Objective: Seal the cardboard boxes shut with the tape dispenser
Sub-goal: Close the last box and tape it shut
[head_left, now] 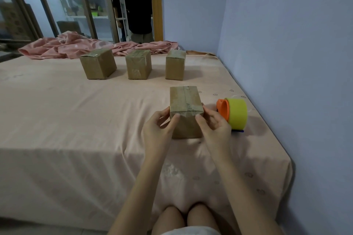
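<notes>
A small cardboard box (185, 101) stands on the pink bed sheet (76, 110), clear tape along its top seam. My left hand (159, 129) holds its left side, thumb pressed on the near top edge. My right hand (214, 127) holds its right side, thumb on the same near edge. The tape dispenser (234, 113), orange with a yellow-green roll, lies on the sheet just right of my right hand, untouched. Three more cardboard boxes stand in a row farther back: a left box (97, 63), a middle box (138, 64) and a right box (175, 65).
A crumpled pink blanket (76, 46) lies along the bed's far edge. The blue wall (296, 44) runs close along the bed's right side. A person in a black shirt (140, 5) stands in the doorway beyond. My knees (187, 217) are at the bed's near edge.
</notes>
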Available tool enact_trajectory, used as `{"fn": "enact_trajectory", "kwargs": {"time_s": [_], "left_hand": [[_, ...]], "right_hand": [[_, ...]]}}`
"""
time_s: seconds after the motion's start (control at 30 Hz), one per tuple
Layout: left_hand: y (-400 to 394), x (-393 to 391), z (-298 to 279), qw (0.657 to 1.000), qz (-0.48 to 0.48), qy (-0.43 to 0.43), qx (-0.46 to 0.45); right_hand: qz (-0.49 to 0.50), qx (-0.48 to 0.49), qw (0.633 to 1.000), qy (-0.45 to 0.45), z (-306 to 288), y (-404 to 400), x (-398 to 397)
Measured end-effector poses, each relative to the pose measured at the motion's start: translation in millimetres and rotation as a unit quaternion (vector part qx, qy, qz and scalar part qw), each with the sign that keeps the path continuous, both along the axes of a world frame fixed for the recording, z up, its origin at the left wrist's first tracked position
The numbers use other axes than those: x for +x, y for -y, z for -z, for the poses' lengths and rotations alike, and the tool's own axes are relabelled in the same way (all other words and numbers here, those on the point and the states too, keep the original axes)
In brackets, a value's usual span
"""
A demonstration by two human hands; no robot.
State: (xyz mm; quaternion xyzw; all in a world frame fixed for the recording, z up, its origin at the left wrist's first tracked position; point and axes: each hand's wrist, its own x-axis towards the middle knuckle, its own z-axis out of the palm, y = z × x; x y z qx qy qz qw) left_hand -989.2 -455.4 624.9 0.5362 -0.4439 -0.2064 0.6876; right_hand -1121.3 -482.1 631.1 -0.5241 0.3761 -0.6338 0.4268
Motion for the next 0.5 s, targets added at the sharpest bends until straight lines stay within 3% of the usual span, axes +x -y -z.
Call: {"fn": "enact_trajectory", "kwargs": {"time_s": [0.17, 0.5], "left_hand": [[-8, -1, -6, 0.992, 0.111, 0.022, 0.050], [0, -6, -10, 0.993, -0.012, 0.083, 0.083]], "right_hand": [[-0.030, 0.003, 1.000, -0.005, -7, -1, -7], [0.013, -0.040, 0.993, -0.113, -2, 2, -3]]}}
